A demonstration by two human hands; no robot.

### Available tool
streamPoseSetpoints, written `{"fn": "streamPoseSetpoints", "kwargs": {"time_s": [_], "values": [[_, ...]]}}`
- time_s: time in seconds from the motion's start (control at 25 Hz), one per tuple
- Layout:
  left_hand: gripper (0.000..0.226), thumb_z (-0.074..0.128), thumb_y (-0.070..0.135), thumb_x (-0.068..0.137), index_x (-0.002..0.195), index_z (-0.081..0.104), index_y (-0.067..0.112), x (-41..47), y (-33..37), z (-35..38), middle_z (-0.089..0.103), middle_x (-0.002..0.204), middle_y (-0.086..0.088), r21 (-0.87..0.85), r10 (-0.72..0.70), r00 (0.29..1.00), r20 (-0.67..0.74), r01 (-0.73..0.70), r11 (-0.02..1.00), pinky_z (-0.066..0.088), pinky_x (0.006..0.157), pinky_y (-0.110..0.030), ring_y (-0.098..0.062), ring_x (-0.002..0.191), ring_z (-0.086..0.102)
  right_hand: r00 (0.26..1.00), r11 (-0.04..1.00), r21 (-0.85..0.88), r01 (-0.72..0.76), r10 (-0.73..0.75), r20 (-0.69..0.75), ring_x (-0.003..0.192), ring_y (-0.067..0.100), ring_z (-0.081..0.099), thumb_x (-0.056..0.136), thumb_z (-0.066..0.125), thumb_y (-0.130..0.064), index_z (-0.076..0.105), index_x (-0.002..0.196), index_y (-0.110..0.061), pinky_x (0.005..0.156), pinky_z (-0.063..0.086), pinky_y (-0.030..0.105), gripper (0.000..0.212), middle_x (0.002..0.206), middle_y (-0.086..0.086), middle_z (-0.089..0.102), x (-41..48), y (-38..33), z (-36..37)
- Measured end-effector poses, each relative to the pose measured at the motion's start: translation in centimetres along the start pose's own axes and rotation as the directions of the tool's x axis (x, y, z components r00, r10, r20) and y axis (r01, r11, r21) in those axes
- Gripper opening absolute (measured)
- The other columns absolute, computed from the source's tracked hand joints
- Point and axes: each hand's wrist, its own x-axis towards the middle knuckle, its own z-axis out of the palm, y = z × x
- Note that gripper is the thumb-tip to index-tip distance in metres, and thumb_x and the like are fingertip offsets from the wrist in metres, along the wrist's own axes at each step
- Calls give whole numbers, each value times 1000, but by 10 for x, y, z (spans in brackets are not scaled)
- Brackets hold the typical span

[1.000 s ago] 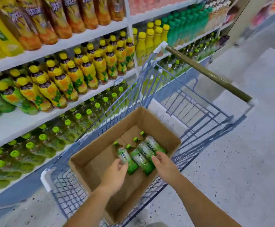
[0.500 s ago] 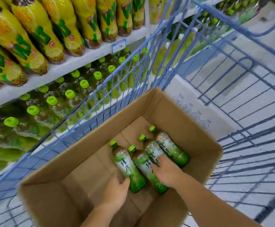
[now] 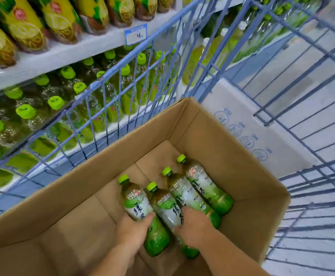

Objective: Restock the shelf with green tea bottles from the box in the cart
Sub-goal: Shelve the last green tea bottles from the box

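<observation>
Head view, lower middle of the frame: left hand [image 3: 131, 232] clasps the first bottle [image 3: 136, 204], thumb laid across its label and fingers tucked down its left side. Right hand [image 3: 194, 226], just to the right, lies bent over the second bottle [image 3: 165, 210] and third bottle [image 3: 186, 193]. Its fingertips are hidden, so I cannot tell whether it grasps either one. Fourth bottle [image 3: 208, 186] lies at the right end of the row. All four are green tea, on their sides, flank to flank, with green caps pointing to the upper left. They rest on the floor of the box [image 3: 212, 136], an open brown carton, in its right half near the right wall. That box sits inside the cart [image 3: 261, 118], whose blue wire sides rise around it. Beyond the box, right of centre, a pale card [image 3: 242, 116] with blue printed circles lies in the cart. Through the cart's left side the shelf [image 3: 63, 56] shows at the left of the frame. Its low tier is packed with green-capped shelf bottles [image 3: 25, 112], and yellow bottles [image 3: 23, 26] stand above its white edge in the upper left. A blue-framed tag [image 3: 135, 34] marked 4 sits on that edge, upper middle
</observation>
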Motion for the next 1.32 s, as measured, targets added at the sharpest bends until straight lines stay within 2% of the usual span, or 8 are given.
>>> {"fn": "streamPoseSetpoints", "kwargs": {"time_s": [0.24,0.4,0.52,0.64,0.8,0.96,1.16,1.32], "values": [[9,81,19,71,76,75,17,-12,-5,-22,75,74,2,103,52,997,54,-58,993,55,70,-30,-17,74,70,1000,986,168,-1,2,-9,103,23,63,72,79,-29,63,113,-12,86,53,30,47,111,5,67,2,-3,7],[23,82,21,66,86,72,16,-50,-3,-53,75,76,2,89,70,993,91,-78,993,54,64,-27,-13,72,70,1000,952,305,14,-8,-21,81,19,65,65,79,-31,60,97,-12,66,53,30,42,94,4,66,-33,-13,-12],[44,81,37,52,92,71,19,-100,17,-90,76,82,4,98,102,990,99,-112,989,58,71,-32,-13,76,72,995,879,471,67,-25,-95,72,15,67,63,81,-30,65,88,-15,63,56,32,33,84,1,71,-88,-26,-34],[27,85,27,66,88,72,19,-164,43,-137,76,83,3,120,212,973,90,-222,968,56,66,-26,-10,76,71,986,799,588,125,-34,-163,71,20,65,70,79,-25,60,77,-17,63,52,34,21,79,4,69,-174,-49,-67],[43,86,36,66,102,65,24,-238,74,-201,71,94,8,150,303,946,115,-318,936,56,74,-27,-12,87,69,966,697,687,204,-30,-257,80,13,62,78,78,-24,53,96,-20,68,51,33,31,94,1,64,-281,-77,-87],[50,82,48,68,107,59,28,-285,92,-262,69,99,7,157,422,893,158,-445,882,57,76,-39,-14,88,68,926,653,688,316,-54,-375,85,15,63,78,77,-26,49,100,-24,73,52,38,35,97,0,63,-360,-111,-94],[44,83,37,74,104,58,16,-327,108,-338,68,96,-7,164,524,847,88,-531,831,50,64,-27,-20,85,67,827,611,620,492,-105,-553,84,7,65,77,77,-22,57,103,-25,75,52,32,34,97,-4,69,-419,-174,-102],[38,83,32,74,97,56,21,-362,106,-400,65,91,4,188,580,812,-60,-561,806,44,56,-22,-6,77,62,775,579,558,594,-228,-589,85,6,65,79,78,-25,55,103,-31,78,54,35,35,96,-11,66,-446,-225,-114]]}}
